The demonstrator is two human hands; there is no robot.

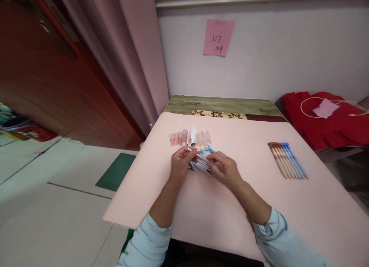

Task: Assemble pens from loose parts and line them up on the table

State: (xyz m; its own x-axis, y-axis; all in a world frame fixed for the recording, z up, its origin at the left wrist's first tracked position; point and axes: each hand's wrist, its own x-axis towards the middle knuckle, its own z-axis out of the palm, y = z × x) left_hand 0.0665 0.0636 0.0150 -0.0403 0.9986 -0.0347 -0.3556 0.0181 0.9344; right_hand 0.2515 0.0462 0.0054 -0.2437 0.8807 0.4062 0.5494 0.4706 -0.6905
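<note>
Where the table [219, 213] lies bare to its near edge, left hand [181, 162], right hand [227, 170], fingers grasping slim pale-blue pens [201, 166].

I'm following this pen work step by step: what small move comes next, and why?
Probably the left hand should draw one barrel out of the bundle of pen barrels held in the right hand: its fingers pinch one piece's tip, and the blue caps lie just beyond.

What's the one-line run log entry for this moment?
left hand: grips pen | right hand: grips same pen | beneath: loose pens | to the right: pen row | surface: pink table
</note>
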